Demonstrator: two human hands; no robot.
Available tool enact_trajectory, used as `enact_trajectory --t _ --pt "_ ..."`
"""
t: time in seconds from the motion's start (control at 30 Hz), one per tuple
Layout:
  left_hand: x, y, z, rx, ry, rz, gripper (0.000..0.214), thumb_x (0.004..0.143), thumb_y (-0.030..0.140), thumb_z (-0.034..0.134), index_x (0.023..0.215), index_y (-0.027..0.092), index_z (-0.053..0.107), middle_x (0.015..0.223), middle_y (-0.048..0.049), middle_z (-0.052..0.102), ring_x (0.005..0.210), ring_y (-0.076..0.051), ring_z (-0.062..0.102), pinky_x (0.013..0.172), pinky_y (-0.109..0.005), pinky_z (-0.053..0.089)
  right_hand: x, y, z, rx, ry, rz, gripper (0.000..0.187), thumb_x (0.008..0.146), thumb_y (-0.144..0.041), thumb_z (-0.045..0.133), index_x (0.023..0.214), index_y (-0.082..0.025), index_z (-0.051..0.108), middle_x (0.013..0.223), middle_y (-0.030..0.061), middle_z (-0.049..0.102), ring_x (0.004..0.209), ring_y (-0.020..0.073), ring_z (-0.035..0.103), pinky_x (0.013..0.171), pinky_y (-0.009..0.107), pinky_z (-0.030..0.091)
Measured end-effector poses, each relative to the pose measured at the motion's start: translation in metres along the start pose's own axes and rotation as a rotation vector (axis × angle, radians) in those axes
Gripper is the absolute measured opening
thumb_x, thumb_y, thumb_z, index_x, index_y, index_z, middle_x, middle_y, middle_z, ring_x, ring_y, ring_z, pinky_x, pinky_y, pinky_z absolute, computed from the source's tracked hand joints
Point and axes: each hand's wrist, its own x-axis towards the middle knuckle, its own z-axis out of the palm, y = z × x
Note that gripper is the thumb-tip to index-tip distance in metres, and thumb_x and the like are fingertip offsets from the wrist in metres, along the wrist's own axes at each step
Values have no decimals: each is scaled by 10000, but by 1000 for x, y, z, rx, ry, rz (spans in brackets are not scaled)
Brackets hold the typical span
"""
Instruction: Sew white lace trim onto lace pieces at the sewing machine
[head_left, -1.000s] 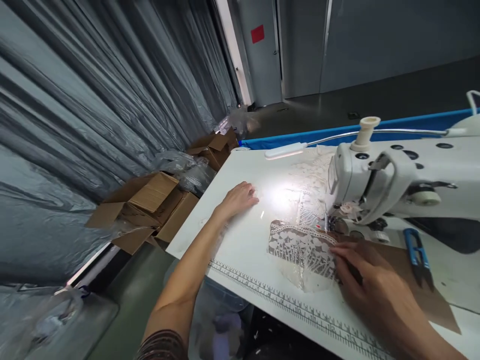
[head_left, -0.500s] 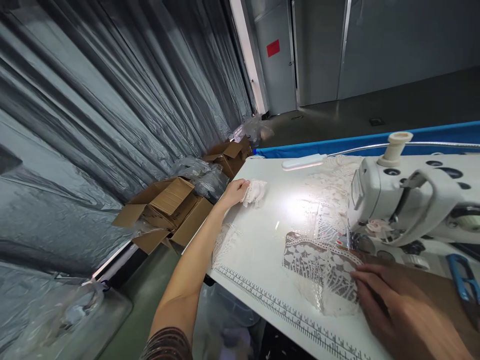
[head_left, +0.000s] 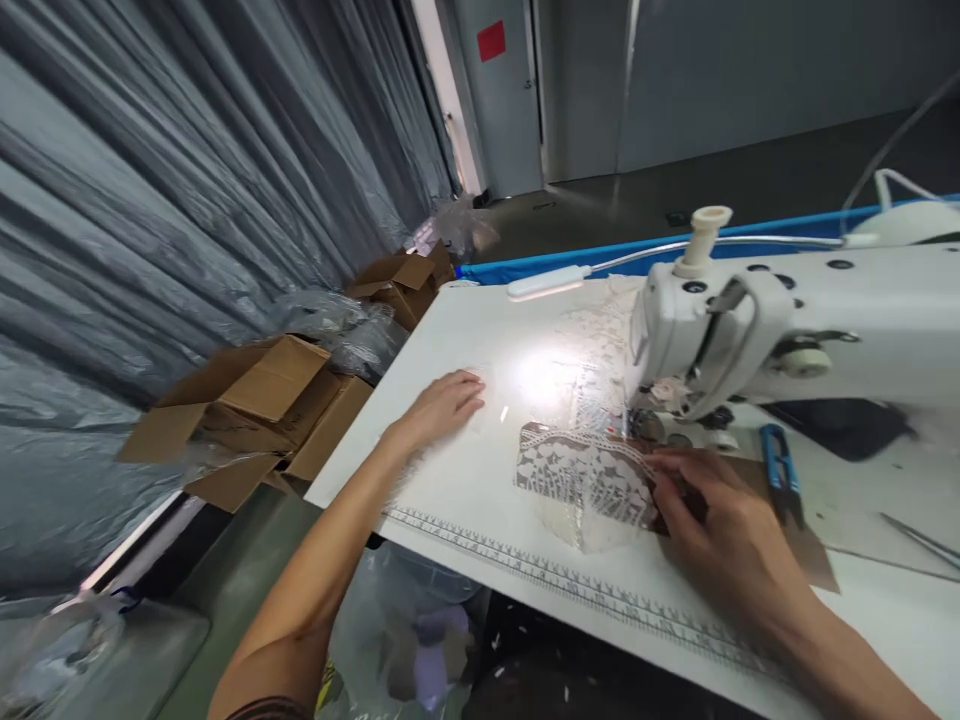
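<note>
My left hand (head_left: 448, 405) lies on the white sewing table, fingers stretched out and palm down. A faint pale lace piece (head_left: 480, 412) shows at its fingertips; what is under the palm is hidden. My right hand (head_left: 720, 510) has thumb and fingers closed at the right edge of a lace strip (head_left: 585, 470), whose white pattern stands out over a brown backing. Paler lace sticks out below that strip. The strip lies flat just in front of the needle area of a white sewing machine (head_left: 675, 330).
More cream lace (head_left: 600, 320) lies behind the strip. Blue thread snips (head_left: 781, 470) and tweezers (head_left: 926, 545) lie right of my right hand. A lamp bar (head_left: 547, 283) shines at the back. A printed ruler (head_left: 525, 568) follows the front edge; cardboard boxes (head_left: 262, 385) stand left.
My left hand has come down and nearer along the table, its fingers now flat rather than pinching white lace. My right hand stays at the lace strip. The view has shifted right.
</note>
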Motion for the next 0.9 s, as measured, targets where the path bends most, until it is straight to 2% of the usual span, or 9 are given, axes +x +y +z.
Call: enact_trajectory --t 0.07,0.17,0.27,0.4,0.5,0.6,0.8,0.9 --pt "7 4 2 68 58 -24 275 929 312 467 1083 181 654 1261 -87 577 1165 -238 549 1004 -405 426 4 0 -6 88 51 81 230 891 -333 459 1009 -221 622 1034 77 673 889 230 658 731 334 521" --pt "18 31 4 7 145 139 258 947 307 463 1080 188 650 1238 -84 597 1109 -223 580 969 -420 441 8 3 -10 172 108 211 183 865 -316 489 930 -209 622 986 75 679 863 217 648 727 321 507" --pt "29 71 13 -148 59 397 247 962 321 464 1042 206 668 1153 -72 650 1056 -200 608 905 -394 482 10 5 -10 227 129 267 180 844 -294 502 914 -195 635 966 69 676 837 202 632 726 316 490" --pt "45 109 39 -235 -110 596 230 964 276 467 1032 237 683 1114 -45 680 1017 -178 636 917 -382 495 12 3 -9 246 118 261 191 835 -274 501 908 -184 652 915 63 664 782 187 610 688 307 475" --pt "55 117 56 -255 -151 693 220 952 242 490 1076 239 671 1166 -46 662 1059 -181 624 950 -378 487 13 1 -10 236 130 256 184 834 -257 494 896 -182 650 911 67 661 805 194 617 712 315 476" --pt "57 115 62 -251 -119 735 221 940 246 521 1115 215 653 1190 -77 641 1051 -197 619 922 -376 502 13 -2 -11 224 136 218 169 835 -235 489 883 -184 643 900 67 655 833 197 620 751 321 481" --pt "39 116 50 2 -81 745 226 956 281 509 1099 164 640 1222 -115 610 955 -205 621 820 -378 515 10 -7 -11 206 90 121 186 855 -182 461 914 -192 636 921 60 652 850 179 629 738 306 507" --pt "40 115 46 -5 -48 741 232 961 292 509 1085 151 646 1179 -121 624 946 -207 616 792 -365 505 8 -9 -10 197 70 95 200 856 -169 463 942 -192 643 954 63 659 862 181 640 719 303 522"
